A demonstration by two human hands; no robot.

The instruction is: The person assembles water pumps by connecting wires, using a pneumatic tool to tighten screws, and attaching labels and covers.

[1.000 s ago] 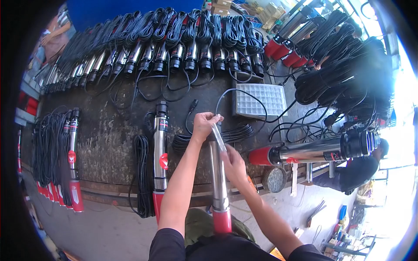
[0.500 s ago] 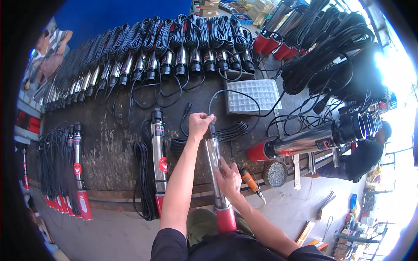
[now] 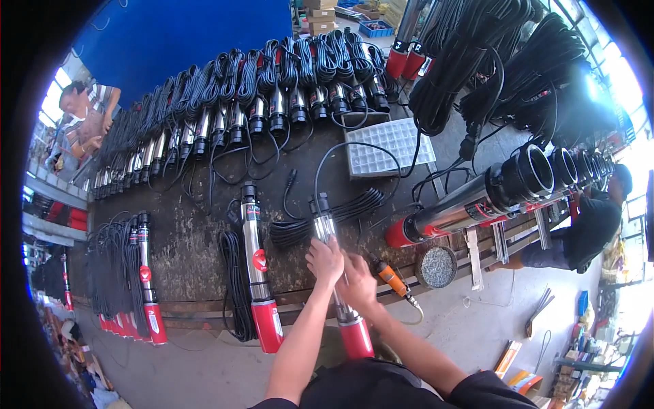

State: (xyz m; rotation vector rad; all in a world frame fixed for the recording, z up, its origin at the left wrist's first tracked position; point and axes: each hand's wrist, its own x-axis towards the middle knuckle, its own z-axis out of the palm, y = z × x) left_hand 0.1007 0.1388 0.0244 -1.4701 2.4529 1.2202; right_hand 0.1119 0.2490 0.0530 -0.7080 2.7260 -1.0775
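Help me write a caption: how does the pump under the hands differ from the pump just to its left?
The handled pump has the left hand and right hand at it; the left pump lies untouched. The handled pump's black coil lies crosswise near its top; the left pump's black coil runs alongside. Both have silver bodies, black tops and red ends.

Left hand [image 3: 325, 263] placed over mid-length of steel cylinder [image 3: 323, 227], back turned up, fingers partly spread. Right hand [image 3: 357, 283] held close by at cylinder's right side, slightly lower, blurred. Neither grip can be told. Left forearm [image 3: 301, 344] extended left of cylinder; right forearm [image 3: 412, 347] slanted in from its lower right.
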